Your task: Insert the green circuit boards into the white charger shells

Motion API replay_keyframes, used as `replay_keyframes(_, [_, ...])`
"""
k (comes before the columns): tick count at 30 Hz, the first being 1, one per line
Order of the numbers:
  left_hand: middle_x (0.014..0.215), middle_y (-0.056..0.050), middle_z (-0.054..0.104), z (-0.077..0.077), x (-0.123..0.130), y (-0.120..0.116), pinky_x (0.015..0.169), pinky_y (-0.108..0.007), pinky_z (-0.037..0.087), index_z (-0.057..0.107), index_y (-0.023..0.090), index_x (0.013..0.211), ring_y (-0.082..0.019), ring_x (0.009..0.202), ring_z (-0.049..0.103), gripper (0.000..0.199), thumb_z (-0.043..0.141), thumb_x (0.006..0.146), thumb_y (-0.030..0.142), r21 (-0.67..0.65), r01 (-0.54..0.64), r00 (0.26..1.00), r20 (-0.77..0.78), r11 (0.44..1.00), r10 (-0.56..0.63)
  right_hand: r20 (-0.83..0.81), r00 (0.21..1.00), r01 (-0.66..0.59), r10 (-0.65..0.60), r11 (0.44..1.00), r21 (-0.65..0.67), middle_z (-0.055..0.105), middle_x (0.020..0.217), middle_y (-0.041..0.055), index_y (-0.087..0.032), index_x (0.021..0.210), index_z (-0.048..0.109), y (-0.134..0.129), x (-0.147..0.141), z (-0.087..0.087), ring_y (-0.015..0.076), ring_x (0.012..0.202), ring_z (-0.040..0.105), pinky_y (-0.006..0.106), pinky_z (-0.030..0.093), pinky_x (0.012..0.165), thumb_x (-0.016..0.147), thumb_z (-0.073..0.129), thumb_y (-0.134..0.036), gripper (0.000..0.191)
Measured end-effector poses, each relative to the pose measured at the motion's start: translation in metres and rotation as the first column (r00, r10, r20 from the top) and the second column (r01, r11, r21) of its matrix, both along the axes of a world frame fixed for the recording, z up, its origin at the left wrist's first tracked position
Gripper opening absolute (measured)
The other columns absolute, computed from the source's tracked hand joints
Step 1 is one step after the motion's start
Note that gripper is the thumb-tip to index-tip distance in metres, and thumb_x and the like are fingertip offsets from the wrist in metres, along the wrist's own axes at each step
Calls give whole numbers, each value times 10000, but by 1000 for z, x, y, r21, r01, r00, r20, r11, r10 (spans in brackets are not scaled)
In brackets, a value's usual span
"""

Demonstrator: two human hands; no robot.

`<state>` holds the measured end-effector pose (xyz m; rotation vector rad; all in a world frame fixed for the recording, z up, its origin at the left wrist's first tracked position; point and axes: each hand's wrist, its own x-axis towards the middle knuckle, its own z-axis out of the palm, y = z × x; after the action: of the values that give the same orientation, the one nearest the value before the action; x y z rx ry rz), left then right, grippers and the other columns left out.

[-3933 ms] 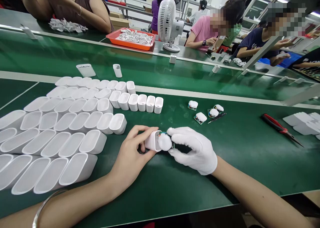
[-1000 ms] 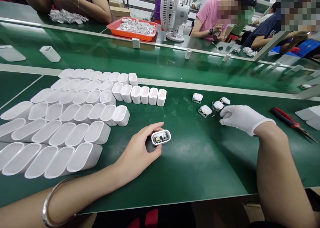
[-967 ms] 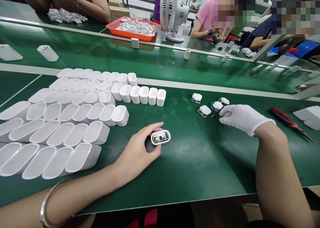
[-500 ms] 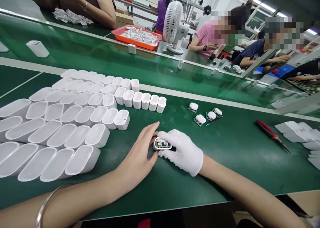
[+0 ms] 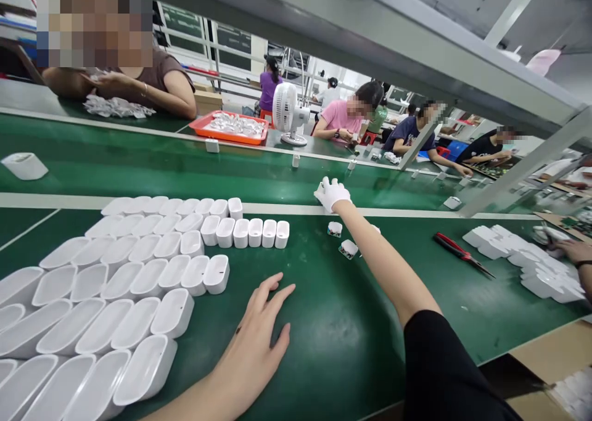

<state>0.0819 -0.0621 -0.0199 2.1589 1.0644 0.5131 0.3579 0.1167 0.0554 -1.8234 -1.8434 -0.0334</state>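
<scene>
My left hand [image 5: 259, 335] is bare and open, fingers spread just above the green tabletop [image 5: 319, 341], with nothing in it. To its left stand rows of white plastic housings [image 5: 173, 313], their open ends up. My right hand [image 5: 337, 194], in a white glove, reaches far out over the pale strip at the belt's near edge. Its fingers close around a white housing [image 5: 319, 192], which the glove mostly hides. Small circuit boards with white tops [image 5: 348, 249] lie below that hand, one partly behind my forearm.
Red-handled pliers [image 5: 462, 253] and a pile of white parts [image 5: 518, 254] lie on the right, where another person's hand [image 5: 573, 248] reaches in. Beyond the green belt [image 5: 152, 168] stand a fan [image 5: 287, 110] and a red tray [image 5: 198, 125]. Several people sit there.
My right hand has carried the housing with the circuit board away from my left hand, forward to the belt. My left hand has let go and stays over the table. The view has tilted up.
</scene>
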Motion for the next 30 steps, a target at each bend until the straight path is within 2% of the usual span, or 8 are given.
replay_keyframes(5, [1517, -59, 192, 3, 1, -5, 904, -512, 518, 156, 396, 1425, -295, 1350, 344, 567, 306, 915, 199, 25, -30, 998, -61, 999, 31, -35, 947, -323, 321, 941, -106, 608, 1155, 50, -193, 1259, 516, -45, -54, -21, 191, 993, 597, 319, 502, 846, 800, 684, -360, 517])
replay_keyframes(9, [1502, -93, 208, 3, 4, -4, 971, -562, 446, 36, 351, 1464, -328, 1366, 275, 642, 355, 919, 233, 167, -126, 991, -32, 978, 133, -159, 889, -450, 430, 885, -120, 639, 872, -5, -211, 969, 636, -110, -93, -39, 142, 785, 609, 257, 498, 744, 783, 676, -328, 224])
replay_keyframes(14, [1397, -129, 388, 0, 2, 2, 949, -534, 462, -3, 323, 1475, -309, 1278, 419, 688, 406, 924, 275, 112, -196, 980, 50, 974, 192, -293, 720, -691, 629, 686, -228, 658, 1001, -1, -275, 1168, 594, -152, -91, -22, 170, 921, 624, 268, 494, 802, 742, 709, -378, 454])
replay_keyframes(16, [1331, -105, 483, 1, 1, 3, 920, -511, 483, 4, 348, 1472, -288, 1208, 501, 690, 417, 924, 277, 49, -168, 985, 45, 985, 166, -254, 811, -578, 527, 787, -215, 600, 1201, 44, -256, 1212, 590, -142, -69, -10, 201, 1087, 575, 294, 474, 884, 732, 717, -423, 525])
replay_keyframes(18, [1319, -81, 512, 2, 0, 4, 884, -491, 502, 6, 377, 1465, -286, 1191, 520, 698, 434, 920, 291, 20, -155, 988, 21, 988, 154, -129, 963, -259, 236, 943, -207, 515, 1320, 91, -220, 1226, 592, -121, -41, -1, 238, 1204, 495, 336, 434, 952, 772, 666, -448, 514])
replay_keyframes(21, [1340, -64, 503, 2, 0, 5, 853, -467, 515, 2, 393, 1460, -286, 1206, 511, 697, 436, 919, 318, 11, -153, 988, -1, 988, 154, 80, 994, 96, -75, 948, -304, 560, 1256, 98, -218, 1196, 615, -91, -9, 3, 273, 1123, 541, 360, 439, 912, 765, 656, -373, 460])
replay_keyframes(25, [1317, -63, 514, -1, 0, 5, 845, -454, 515, 78, 381, 1457, -279, 1174, 533, 653, 436, 914, 338, 9, -162, 987, 7, 987, 162, 120, 993, 31, 22, 907, -420, 666, 877, 18, -230, 830, 702, -86, -13, -6, 183, 806, 622, 256, 455, 699, 781, 619, -292, 115])
replay_keyframes(30, [1283, -79, 510, 5, 0, 5, 821, -450, 524, 171, 344, 1460, -294, 1164, 527, 623, 436, 900, 405, -61, -222, 975, -18, 973, 222, 88, 978, -132, 190, 886, -445, 605, 815, 8, -216, 769, 637, -132, -53, -16, 151, 727, 581, 253, 424, 650, 871, 510, -463, 296])
